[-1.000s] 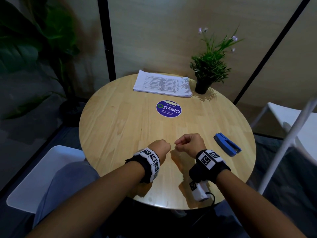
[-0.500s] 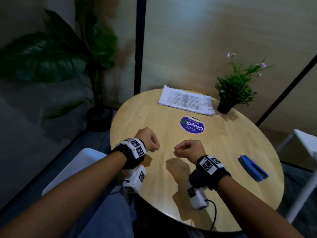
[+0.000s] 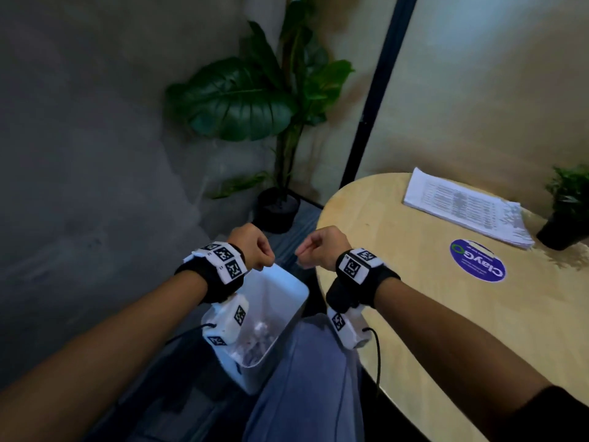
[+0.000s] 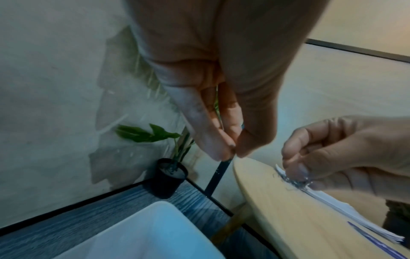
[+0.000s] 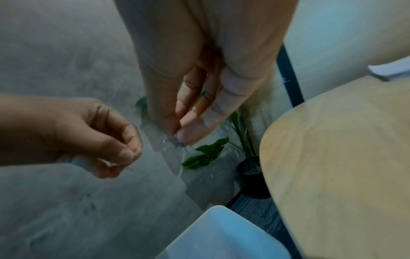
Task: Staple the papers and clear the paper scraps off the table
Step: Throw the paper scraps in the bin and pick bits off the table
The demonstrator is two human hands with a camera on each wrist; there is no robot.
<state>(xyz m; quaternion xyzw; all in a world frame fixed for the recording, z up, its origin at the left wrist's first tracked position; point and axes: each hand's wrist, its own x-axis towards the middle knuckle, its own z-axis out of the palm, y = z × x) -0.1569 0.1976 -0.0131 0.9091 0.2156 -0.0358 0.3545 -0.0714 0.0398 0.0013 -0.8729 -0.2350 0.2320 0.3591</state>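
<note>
Both hands hang above the bin (image 3: 288,290), off the table's (image 3: 414,282) left edge. Left hand (image 3: 251,247) fingertips pinched; contents unclear. Right hand (image 3: 322,247) pinches scraps (image 5: 175,140). Papers (image 3: 462,205) lie far right of fingers.

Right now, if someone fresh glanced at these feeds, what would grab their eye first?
Both hands, the left hand and the right hand, are held with pinched fingertips beside the round wooden table, over a white waste bin on the floor that holds crumpled scraps. On the table's far side lies the stack of printed papers. A large-leafed potted plant fills the corner.
</note>
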